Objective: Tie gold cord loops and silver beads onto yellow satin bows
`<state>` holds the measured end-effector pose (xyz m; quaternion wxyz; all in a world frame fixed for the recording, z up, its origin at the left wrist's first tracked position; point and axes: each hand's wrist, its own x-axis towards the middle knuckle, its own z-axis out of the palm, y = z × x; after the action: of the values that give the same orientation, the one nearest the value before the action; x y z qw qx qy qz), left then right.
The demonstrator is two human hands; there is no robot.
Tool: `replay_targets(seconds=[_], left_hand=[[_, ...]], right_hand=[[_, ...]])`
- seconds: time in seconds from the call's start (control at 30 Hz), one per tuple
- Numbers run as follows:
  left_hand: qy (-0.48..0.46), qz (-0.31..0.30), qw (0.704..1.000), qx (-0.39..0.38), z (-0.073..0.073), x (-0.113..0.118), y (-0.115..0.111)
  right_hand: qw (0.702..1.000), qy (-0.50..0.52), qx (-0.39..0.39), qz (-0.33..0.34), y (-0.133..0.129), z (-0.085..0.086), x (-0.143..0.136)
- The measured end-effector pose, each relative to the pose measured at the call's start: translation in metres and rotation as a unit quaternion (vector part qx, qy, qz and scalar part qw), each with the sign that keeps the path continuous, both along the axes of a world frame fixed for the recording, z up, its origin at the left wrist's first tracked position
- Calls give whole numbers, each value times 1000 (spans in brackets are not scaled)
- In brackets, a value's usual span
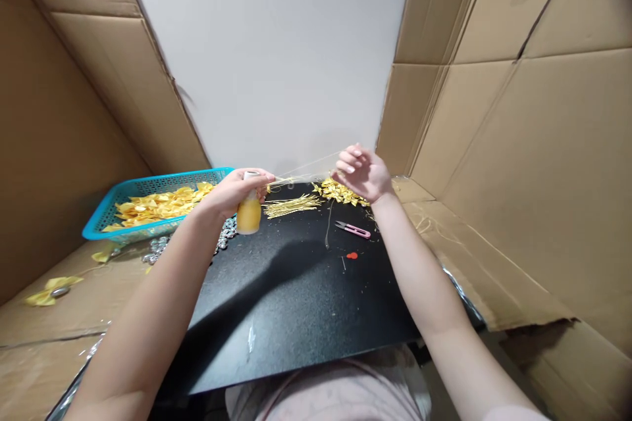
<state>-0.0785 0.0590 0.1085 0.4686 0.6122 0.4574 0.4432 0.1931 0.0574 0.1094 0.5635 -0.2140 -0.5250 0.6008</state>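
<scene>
My left hand (239,187) is closed around a spool of yellow thread (248,214), held upright over the table. Something thin and yellow sticks out from its fingertips; its kind is unclear. A fine thread (316,161) stretches from there to my right hand (360,171), which is raised with curled fingers that pull it taut. Below and between the hands lies a bundle of thin yellow stems (292,206). Behind my right hand is a pile of folded yellow ribbon pieces (343,192).
Pink thread snips (353,229) and a red piece (351,255) lie on the black table (296,302). At left stand a blue basket (103,214) of yellow pieces, silvery beads (157,248) and a yellow bow (52,291). Cardboard walls (533,164) rise on both sides.
</scene>
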Motion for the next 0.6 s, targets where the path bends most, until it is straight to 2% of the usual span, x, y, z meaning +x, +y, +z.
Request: replay_targets(seconds=[0.07,0.13,0.23,0.37,0.43,0.53,0.6], left_hand=[[-6,8,1000,1,1,-4,2],[-27,18,999,-3,3,-10,4],[-51,37,998,-10,7,-21,5],[-37,44,998,-31,13,-36,6],[-35,40,998,-40,14,-43,6],[-31,27,998,-49,15,-50,6],[-32,11,998,-59,15,-53,5]], right_hand=[[998,-17,-1,-59,1,4,18],[996,-26,-13,-87,3,5,33],[995,-31,-55,-77,8,1,46],[991,-58,-118,-37,15,-6,50],[987,-93,-121,-53,18,-10,48],[968,-186,-68,-152,24,-18,40],[937,-243,-21,-250,29,-24,33]])
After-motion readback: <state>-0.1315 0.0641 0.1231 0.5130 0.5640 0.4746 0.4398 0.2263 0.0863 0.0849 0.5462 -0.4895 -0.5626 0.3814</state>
